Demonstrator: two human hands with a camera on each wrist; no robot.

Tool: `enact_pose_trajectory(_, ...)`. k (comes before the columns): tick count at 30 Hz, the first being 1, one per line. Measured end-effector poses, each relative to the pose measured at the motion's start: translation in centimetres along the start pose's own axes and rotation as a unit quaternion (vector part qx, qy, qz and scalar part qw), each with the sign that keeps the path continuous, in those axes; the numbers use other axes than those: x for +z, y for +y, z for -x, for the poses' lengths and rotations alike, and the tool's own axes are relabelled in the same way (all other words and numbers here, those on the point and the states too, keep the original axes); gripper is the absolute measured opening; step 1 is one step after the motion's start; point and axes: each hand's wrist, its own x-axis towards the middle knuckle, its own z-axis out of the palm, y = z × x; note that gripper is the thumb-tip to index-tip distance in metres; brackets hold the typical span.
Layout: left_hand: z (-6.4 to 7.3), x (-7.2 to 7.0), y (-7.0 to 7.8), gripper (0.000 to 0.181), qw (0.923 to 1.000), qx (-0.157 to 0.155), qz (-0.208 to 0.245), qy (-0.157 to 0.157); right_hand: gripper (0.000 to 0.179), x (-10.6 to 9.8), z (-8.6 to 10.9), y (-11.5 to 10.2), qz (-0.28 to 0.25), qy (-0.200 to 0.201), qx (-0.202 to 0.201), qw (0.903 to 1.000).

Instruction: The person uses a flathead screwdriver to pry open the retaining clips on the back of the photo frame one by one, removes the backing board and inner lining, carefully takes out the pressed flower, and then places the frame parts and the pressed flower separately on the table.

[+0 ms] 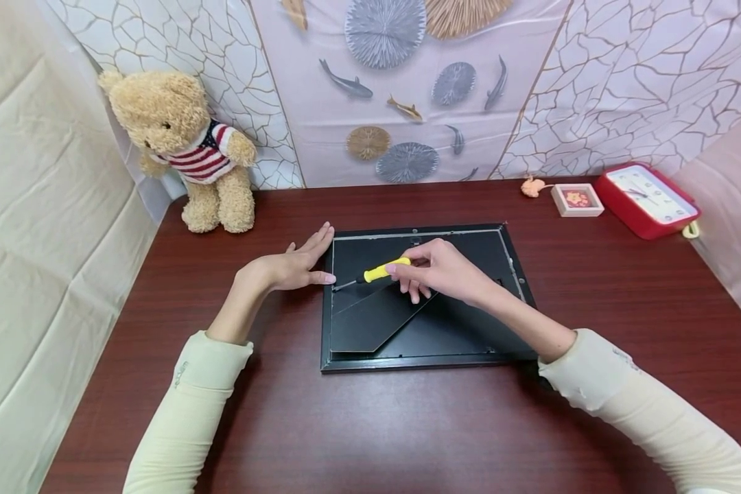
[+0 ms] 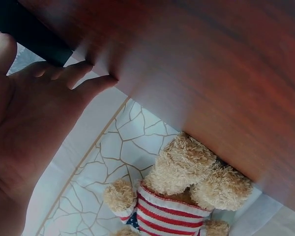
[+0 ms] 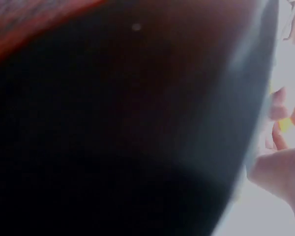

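A black picture frame [image 1: 370, 365] lies back side up on the table, its stand leg [image 1: 361, 329] flat against the backing. My right hand [image 1: 438, 271] holds a screwdriver [image 1: 385, 269] with a yellow handle, pinched between thumb and fingers. The screwdriver's tip meets the frame's inner left edge, near a small metal tab. My left hand [image 1: 290, 264] rests at the frame's left side with fingers extended, the thumb at the edge close to the tip. In the left wrist view the fingers of the left hand [image 2: 34, 108] reach the tabletop beside the frame's dark corner.
A teddy bear [image 1: 188, 147] in a striped sweater stands at the back left, against the patterned wall cloth. At the back right are a small orange ornament [image 1: 532, 186], a little white box [image 1: 577, 200] and a red clock [image 1: 647, 200]. Dark reddish wood forms the tabletop [image 1: 407, 432].
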Motion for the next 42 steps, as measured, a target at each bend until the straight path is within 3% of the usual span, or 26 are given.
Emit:
enact_pose_trajectory(6, -1.8, 0.6, -2.8, 0.114, 0.9999, 0.002, 0.014, 0.0, 0.037, -0.1, 0.2, 0.1, 0.04, -0.003, -0.004, 0.9992)
enact_pose_trajectory(10, -2.4, 0.8, -3.6, 0.115, 0.9998, 0.005, 0.019, 0.0, 0.038, 0.0, 0.2, 0.1, 0.063, 0.005, -0.016, 0.9978)
enact_pose_trajectory(21, -2.0, 0.8, -3.2, 0.111, 0.9999, 0.001, 0.015, 0.002, 0.021, 0.3, 0.2, 0.1, 0.035, 0.062, -0.04, 0.9967)
enact_pose_trajectory(27, -1.9, 0.7, -3.0, 0.111, 0.9999, 0.008, 0.011, 0.006, 0.019, 0.4, 0.1, -0.2, 0.033, 0.053, -0.044, 0.9971)
enact_pose_trajectory(35, -2.2, 0.8, -3.9, 0.115, 0.9997, 0.018, 0.012, 0.007, 0.017, 0.4, 0.2, -0.4, 0.039, 0.046, -0.04, 0.9974)
enact_pose_trajectory(42, -1.4, 0.6, -2.6, 0.112, 0.9999, 0.015, 0.005, 0.006, 0.015, 0.4, 0.2, -0.4, 0.048, 0.053, -0.045, 0.9964)
